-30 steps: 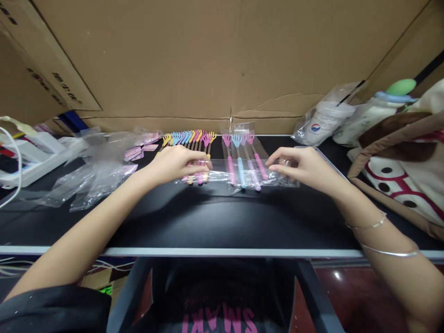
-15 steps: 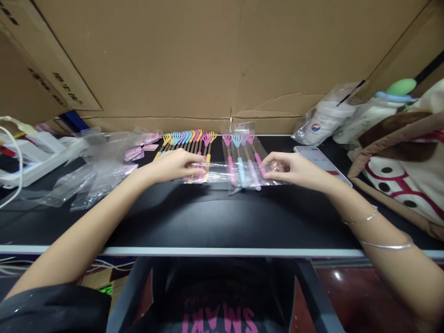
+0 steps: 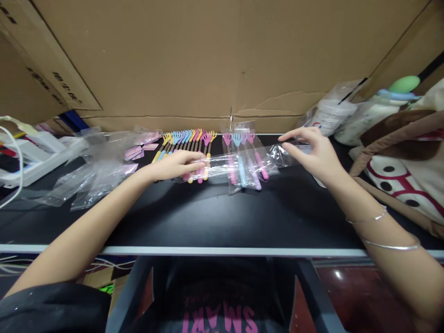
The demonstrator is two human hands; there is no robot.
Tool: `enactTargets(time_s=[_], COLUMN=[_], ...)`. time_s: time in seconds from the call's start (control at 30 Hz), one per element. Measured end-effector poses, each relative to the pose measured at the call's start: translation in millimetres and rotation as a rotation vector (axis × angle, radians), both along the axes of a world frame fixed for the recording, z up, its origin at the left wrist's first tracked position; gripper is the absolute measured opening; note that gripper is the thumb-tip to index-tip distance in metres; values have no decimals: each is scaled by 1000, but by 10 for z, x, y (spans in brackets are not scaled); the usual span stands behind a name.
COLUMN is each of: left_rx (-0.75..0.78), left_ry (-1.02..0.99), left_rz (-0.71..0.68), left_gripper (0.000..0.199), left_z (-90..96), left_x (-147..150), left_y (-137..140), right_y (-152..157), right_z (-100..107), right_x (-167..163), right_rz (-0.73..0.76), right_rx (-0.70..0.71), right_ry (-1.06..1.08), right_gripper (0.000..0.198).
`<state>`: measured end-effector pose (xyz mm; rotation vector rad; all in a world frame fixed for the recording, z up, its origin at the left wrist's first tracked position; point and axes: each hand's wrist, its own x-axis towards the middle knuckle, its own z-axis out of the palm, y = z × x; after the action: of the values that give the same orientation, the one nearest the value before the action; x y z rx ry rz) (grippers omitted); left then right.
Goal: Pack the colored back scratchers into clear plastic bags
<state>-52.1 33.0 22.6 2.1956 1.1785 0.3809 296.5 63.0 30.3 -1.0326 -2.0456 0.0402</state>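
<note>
A long clear plastic bag stretches sideways above the table. My left hand pinches its left end between thumb and fingers. My right hand is off the bag's right end, thumb and fingers apart, holding nothing. Beneath the bag lie several back scratchers in clear sleeves, among them a blue back scratcher and pink and purple ones. Left of these, a row of loose back scratchers in yellow, blue, purple and pink lies side by side, partly covered by my left hand.
Clear plastic bags and pink printed cards are heaped at the left, beside a white power strip. A phone, a lidded cup and a cloth bag are at the right. A cardboard wall stands behind.
My right hand has let go of the plastic bag's right end and moved right and up, its fingers spreading. That end has risen slightly. My left hand keeps its grip.
</note>
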Motion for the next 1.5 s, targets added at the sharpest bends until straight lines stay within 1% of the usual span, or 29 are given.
enactTargets(time_s=[0.1, 0.2, 0.27, 0.33, 0.4, 0.57, 0.7, 0.83, 0.9, 0.97, 1.03, 1.1, 1.2, 1.27, 1.3, 1.37, 1.43, 1.5], left_rx=[-80, -92, -94, -113, -124, -26, -10, -20, -26, 4, 81, 206, 494, 691, 771, 896, 996, 1064], left_ry=[-108, -195, -226, -253, -268, -241, -242, -266, -272, -268, -241, -174, 1, 107, 142, 180, 186, 180], left_rz=[44, 51, 37, 17, -10, -46, -53, -53, -52, -42, -17, 27, 109, 123, 113, 89, 82, 80], left_gripper=[31, 31, 32, 35, 41, 56, 62, 56, 50, 43, 37, 33, 31, 30, 29, 28, 28, 27], left_z=[-76, -134, -155, -166, -171, -178, -180, -170, -176, -196, -220, -237, -247, -255, -260, -269, -268, -253], left_x=[37, 103, 150, 186, 206, 229, 274, 337, 363, 384, 405, 430, 478, 506, 517, 524, 516, 495], left_y=[13, -4, -27, -49, -65, -104, -149, -192, -206, -216, -230, -258, -323, -366, -382, -398, -394, -375], right_y=[-25, -65, -95, -124, -149, -171, -164, -169, -181, -199, -222, -244, -268, -274, -275, -273, -268, -257], right_z=[19, 25, 20, 10, -10, -117, -232, -318, -336, -333, -315, -290, -262, -258, -260, -269, -280, -288], right_x=[4, -14, -36, -66, -101, -187, -236, -282, -305, -323, -336, -346, -359, -365, -366, -363, -355, -344], right_rz=[-76, -129, -156, -148, -101, 7, 93, 208, 270, 314, 321, 298, 300, 320, 321, 302, 277, 276], right_rx=[75, 134, 177, 201, 201, 129, 39, -75, -138, -182, -199, -197, -158, -123, -105, -81, -77, -93], right_ry=[95, 184, 202, 174, 121, -20, -96, -143, -131, -112, -105, -113, -115, -119, -125, -141, -137, -108], right_gripper=[12, 16, 19, 22, 23, 30, 34, 34, 34, 35, 38, 41, 49, 53, 53, 45, 35, 29])
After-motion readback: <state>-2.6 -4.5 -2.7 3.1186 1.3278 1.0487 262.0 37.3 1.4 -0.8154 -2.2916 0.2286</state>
